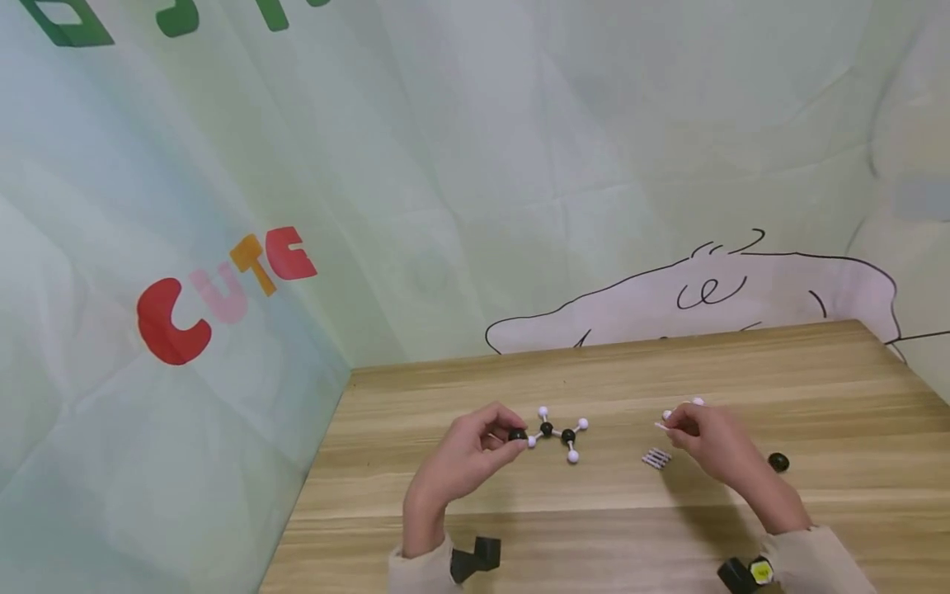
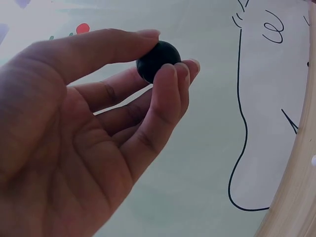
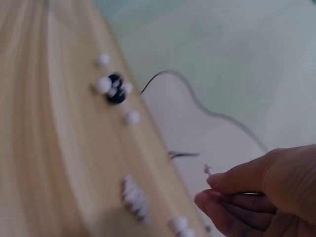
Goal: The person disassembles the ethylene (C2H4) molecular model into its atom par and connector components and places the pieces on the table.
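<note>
My left hand (image 1: pixel 467 454) pinches a black ball (image 2: pixel 158 61) between thumb and fingertips, above the table. Between thumb and finger of my right hand (image 1: pixel 708 441) is a short white connector stick (image 3: pixel 208 169), its tip poking out. Beyond the left hand lies an assembled molecule model (image 1: pixel 557 432) with two black balls joined to several white ones. A small bundle of connector sticks (image 1: pixel 656 459) lies left of the right hand. White balls (image 1: pixel 698 402) sit just behind that hand, partly hidden by it. A loose black ball (image 1: pixel 778 462) rests to the right of the right wrist.
The wooden table (image 1: pixel 594 511) has its far edge against a printed cloth backdrop (image 1: pixel 460 181) with coloured letters and a line drawing. Dark wrist camera mounts (image 1: pixel 477 558) sit at both sleeves.
</note>
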The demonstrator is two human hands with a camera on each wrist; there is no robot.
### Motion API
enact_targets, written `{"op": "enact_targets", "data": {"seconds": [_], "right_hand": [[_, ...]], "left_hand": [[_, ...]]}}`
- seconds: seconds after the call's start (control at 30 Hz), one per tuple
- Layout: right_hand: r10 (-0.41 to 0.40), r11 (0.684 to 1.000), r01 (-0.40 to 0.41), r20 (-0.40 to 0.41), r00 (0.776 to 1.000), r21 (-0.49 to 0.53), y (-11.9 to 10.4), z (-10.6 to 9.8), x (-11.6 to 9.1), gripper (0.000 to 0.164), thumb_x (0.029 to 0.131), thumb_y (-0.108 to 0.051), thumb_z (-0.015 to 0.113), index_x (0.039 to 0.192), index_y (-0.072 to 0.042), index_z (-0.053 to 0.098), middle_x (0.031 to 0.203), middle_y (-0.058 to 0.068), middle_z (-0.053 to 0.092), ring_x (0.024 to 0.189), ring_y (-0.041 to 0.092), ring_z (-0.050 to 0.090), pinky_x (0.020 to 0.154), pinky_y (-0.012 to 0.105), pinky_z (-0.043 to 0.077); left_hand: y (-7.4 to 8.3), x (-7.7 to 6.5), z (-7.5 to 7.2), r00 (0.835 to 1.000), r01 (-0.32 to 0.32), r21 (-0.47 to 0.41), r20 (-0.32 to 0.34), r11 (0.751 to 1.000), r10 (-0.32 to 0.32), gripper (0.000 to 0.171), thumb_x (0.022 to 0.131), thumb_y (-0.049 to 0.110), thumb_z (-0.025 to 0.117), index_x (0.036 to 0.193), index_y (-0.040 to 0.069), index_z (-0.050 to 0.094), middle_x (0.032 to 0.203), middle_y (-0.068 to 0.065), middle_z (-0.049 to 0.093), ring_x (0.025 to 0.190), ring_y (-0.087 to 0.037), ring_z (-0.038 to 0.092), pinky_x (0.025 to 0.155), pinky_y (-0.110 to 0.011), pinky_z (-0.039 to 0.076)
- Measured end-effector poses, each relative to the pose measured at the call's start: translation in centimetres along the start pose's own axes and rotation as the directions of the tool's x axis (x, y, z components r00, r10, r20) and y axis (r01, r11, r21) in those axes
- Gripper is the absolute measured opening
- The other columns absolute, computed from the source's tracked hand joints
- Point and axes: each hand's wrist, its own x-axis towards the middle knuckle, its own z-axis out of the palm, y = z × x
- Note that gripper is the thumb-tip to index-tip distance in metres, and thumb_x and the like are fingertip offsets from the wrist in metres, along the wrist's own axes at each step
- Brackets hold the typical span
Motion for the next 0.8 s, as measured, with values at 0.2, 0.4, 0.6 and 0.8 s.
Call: {"op": "enact_targets", "data": {"seconds": [0.2,0.4,0.6,0.8], "right_hand": [[0.003,0.998,-0.003,0.008,1.000,-0.056,2.8,2.2,0.3,0.006,0.079,0.000,0.071,0.077,-0.005,0.068,0.076,0.003,0.066,0.071,0.014,0.056,0.061,0.031,0.046],[0.026,0.999,-0.025,0.033,0.999,-0.041,3.6,2.9,0.5,0.006,0.080,-0.001,0.071,0.077,-0.005,0.067,0.077,0.003,0.066,0.071,0.013,0.054,0.062,0.031,0.045],[0.033,0.999,-0.030,0.063,0.997,-0.045,3.7,2.9,0.6,0.004,0.080,0.000,0.070,0.079,-0.001,0.067,0.079,0.005,0.067,0.073,0.014,0.056,0.064,0.033,0.047],[0.025,0.999,-0.022,0.073,0.997,-0.045,3.7,2.9,0.6,0.004,0.080,-0.001,0.071,0.079,0.000,0.067,0.080,0.005,0.067,0.073,0.014,0.057,0.064,0.033,0.047]], "left_hand": [[0.1,0.0,0.2,1.000,0.005,0.019,0.006,1.000,-0.005,0.015,0.089,0.011,0.067,0.103,0.005,0.064,0.097,-0.008,0.068,0.083,-0.010,0.061,0.072,-0.021,0.052],[0.3,0.0,0.4,1.000,0.006,0.035,0.017,0.999,-0.007,0.015,0.090,0.012,0.066,0.103,0.006,0.064,0.098,-0.006,0.068,0.085,-0.012,0.061,0.074,-0.022,0.053],[0.4,0.0,0.5,0.999,0.023,0.033,0.025,0.999,-0.023,0.016,0.090,0.014,0.066,0.104,0.008,0.064,0.099,-0.004,0.068,0.087,-0.012,0.061,0.074,-0.022,0.053],[0.4,0.1,0.6,0.999,0.016,0.052,0.035,0.999,-0.017,0.015,0.091,0.014,0.066,0.104,0.007,0.064,0.098,-0.004,0.068,0.086,-0.011,0.061,0.075,-0.022,0.053]]}}
